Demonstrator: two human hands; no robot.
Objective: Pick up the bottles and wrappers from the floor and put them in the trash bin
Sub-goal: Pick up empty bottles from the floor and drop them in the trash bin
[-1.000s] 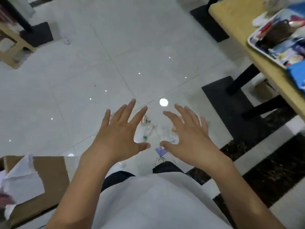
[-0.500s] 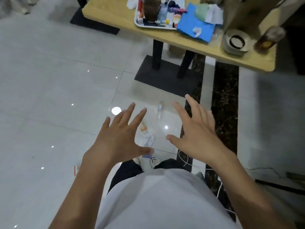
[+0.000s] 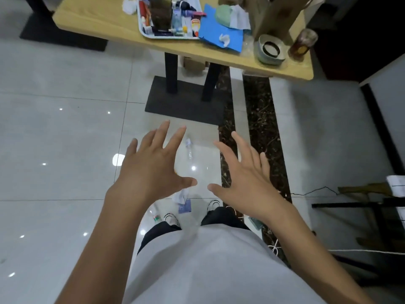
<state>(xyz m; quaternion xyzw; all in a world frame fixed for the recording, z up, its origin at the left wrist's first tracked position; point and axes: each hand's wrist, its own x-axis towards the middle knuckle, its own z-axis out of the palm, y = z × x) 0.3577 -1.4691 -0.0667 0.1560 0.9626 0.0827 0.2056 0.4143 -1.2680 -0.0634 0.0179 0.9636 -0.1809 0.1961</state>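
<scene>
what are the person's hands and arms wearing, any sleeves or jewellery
The left hand and right hand are bare: no gloves, rings or watch show. The forearms are bare too, with no sleeve in view. The top is light grey.

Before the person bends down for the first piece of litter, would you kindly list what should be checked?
1. Hands free: left hand and right hand are open, fingers spread, holding nothing. Ok.
2. Target seen: clear bottle lies on the floor, in the gap between the hands. Ok.
3. Other litter located: white wrapper and purple wrapper lie near the left shoe. Ok.
4. Small item beside that shoe: too small to identify. Cannot tell.
5. Trash bin in sight: not in view. Not ok.
6. Footing: white cord lies on the person's right side. Not ok.
</scene>
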